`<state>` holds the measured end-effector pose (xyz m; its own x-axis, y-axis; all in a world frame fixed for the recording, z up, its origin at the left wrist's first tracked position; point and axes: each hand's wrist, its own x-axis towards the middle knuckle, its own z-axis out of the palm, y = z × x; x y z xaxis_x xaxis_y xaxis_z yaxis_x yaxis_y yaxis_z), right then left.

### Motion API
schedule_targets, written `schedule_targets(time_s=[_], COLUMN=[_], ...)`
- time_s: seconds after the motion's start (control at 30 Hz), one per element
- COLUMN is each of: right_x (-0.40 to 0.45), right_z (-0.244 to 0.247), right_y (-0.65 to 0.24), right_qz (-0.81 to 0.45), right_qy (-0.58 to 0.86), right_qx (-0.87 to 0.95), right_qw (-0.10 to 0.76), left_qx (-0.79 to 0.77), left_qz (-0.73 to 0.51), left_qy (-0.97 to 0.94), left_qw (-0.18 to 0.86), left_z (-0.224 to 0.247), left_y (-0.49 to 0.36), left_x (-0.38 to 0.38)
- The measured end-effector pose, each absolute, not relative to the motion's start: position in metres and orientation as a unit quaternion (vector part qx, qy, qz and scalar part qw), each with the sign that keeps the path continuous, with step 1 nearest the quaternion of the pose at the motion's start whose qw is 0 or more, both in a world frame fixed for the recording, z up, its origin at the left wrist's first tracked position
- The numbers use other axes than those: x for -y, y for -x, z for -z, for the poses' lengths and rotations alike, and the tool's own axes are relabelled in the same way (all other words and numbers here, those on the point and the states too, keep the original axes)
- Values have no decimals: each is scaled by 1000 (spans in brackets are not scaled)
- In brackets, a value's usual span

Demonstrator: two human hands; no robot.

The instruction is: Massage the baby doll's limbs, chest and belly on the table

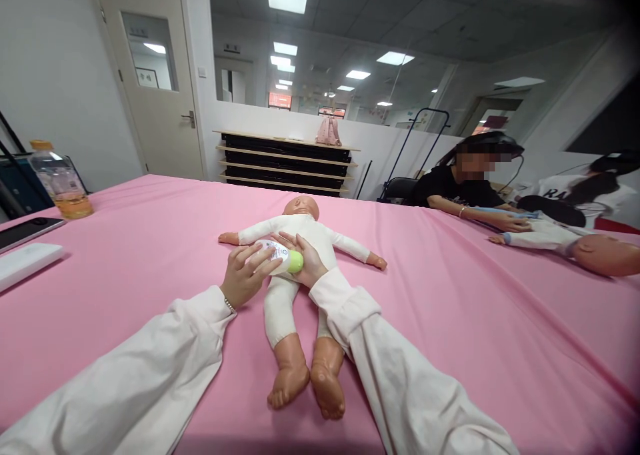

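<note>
A baby doll [281, 311] with a white cloth body lies on its back on the pink-covered table, head away from me and feet towards me. Above its belly my left hand [245, 273] is wrapped round a white bottle [277, 251] with a green cap, tilted so the cap points right and slightly down. My right hand [309, 260] is palm up beside the cap, fingers stretched out under the bottle. Whether the cap touches that palm, I cannot tell. No lotion or liquid shows on the palm.
On the left of the table [165, 241] stand a drink bottle [63, 181], a phone [30, 231] and a white box-shaped object [30, 261]. At right a co-worker [460, 181] handles another doll [595, 251]; a second person [585, 188] sits beyond. Shelving [285, 165] stands behind.
</note>
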<state>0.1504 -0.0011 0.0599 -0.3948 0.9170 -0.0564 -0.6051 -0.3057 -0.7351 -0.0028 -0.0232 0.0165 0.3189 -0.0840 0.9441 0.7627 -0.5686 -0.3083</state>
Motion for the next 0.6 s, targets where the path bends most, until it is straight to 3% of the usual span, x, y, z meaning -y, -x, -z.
schedule_targets(time_s=[0.2, 0.3, 0.43, 0.6], right_x=[3, 2, -1, -6], right_z=[-63, -61, -58, -55], right_y=[-150, -149, -148, -147], right_qz=[-773, -776, -778, -766], right_qy=[248, 242, 225, 227], right_qx=[308, 301, 297, 299], right_qw=[496, 498, 506, 521], left_qx=[227, 269, 363, 561], left_qz=[524, 519, 507, 550], left_qy=[708, 722, 754, 610], left_qw=[415, 370, 205, -107], left_z=[-19, -17, -15, -9], left_y=[1, 1, -1, 4], left_x=[26, 25, 24, 9])
